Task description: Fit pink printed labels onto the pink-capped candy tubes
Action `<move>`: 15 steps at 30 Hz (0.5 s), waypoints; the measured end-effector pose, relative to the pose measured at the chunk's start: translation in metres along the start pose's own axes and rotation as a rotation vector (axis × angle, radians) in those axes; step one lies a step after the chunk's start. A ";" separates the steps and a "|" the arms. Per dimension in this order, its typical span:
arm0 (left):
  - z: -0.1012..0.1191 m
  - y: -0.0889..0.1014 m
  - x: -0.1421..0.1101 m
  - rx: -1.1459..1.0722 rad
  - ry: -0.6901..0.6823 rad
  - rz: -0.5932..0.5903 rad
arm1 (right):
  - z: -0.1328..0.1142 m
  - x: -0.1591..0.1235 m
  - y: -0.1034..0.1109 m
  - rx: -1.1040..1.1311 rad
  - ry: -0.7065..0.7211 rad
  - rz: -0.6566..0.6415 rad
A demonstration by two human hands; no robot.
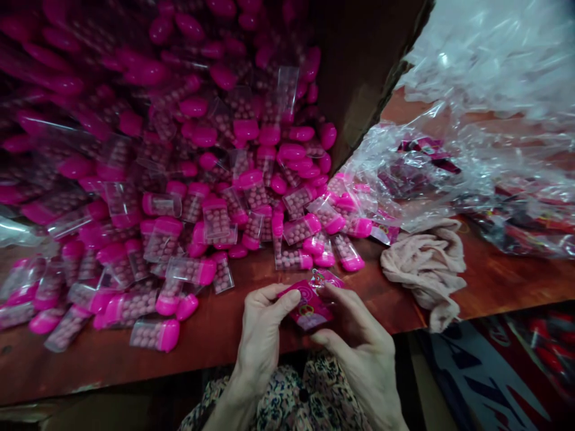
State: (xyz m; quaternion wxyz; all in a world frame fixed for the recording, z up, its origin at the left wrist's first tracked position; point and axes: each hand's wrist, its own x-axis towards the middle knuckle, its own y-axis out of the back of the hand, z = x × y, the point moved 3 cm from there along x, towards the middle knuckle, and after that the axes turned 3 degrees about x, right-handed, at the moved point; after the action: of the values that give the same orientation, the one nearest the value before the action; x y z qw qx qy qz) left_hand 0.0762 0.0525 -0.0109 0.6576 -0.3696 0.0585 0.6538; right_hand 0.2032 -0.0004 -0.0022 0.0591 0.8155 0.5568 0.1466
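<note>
One pink packet: printed, held up just over the front edge of the table, between the two hands; contents, if any, cannot be told.
Left hand: thumb on the near face, fingers behind; clamped on the packet's left side.
Right hand: thumb and forefinger apart; fingertips at the packet's upper right edge, thumb clear near its lower corner. Pressure not readable.
Pink-capped containers: large loose heap, clear bodies with small pale-pink balls; nearest ones just beyond the hands.
Done, judged: containers look filled and capped; one packet is in handling.
Left, judged: most of the heap lies loose; no container seen in either hand. No count possible.
Clear plastic: right of the cardboard panel, dark pink printed pieces under it.
Cloth: crumpled, right of the heap.
</note>
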 end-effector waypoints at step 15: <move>0.021 0.022 -0.004 -0.200 0.006 0.093 | -0.011 0.017 -0.036 0.503 -0.553 -0.122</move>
State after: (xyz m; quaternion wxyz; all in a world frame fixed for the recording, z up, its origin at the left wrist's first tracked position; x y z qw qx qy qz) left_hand 0.0476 0.0587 -0.0024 0.5862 -0.4319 0.0121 0.6853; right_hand 0.1730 0.0278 0.0016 0.0140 0.7786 0.5859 -0.2243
